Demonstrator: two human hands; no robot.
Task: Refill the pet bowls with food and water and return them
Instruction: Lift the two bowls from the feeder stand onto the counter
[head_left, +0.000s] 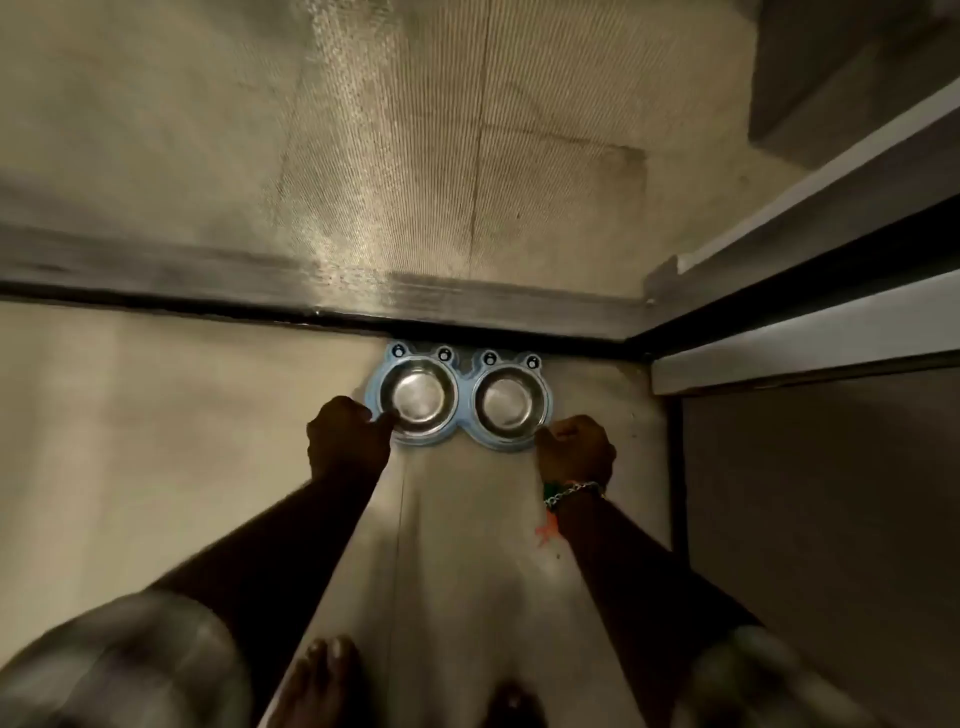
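Note:
A light blue double-bowl pet stand (464, 387) lies on the floor against a dark door track. It holds a left steel bowl (418, 397) and a right steel bowl (507, 400); both look empty. My left hand (347, 439) grips the stand's left front edge, thumb on the left bowl's rim. At the right front corner, my right hand (575, 448) is closed on the stand. A chain bracelet sits on my right wrist.
A metal sliding-door track (311, 291) runs across the floor just beyond the stand. White frame rails (810, 332) and a dark panel rise on the right. My bare feet (322, 680) stand on the tiled floor below the bowls.

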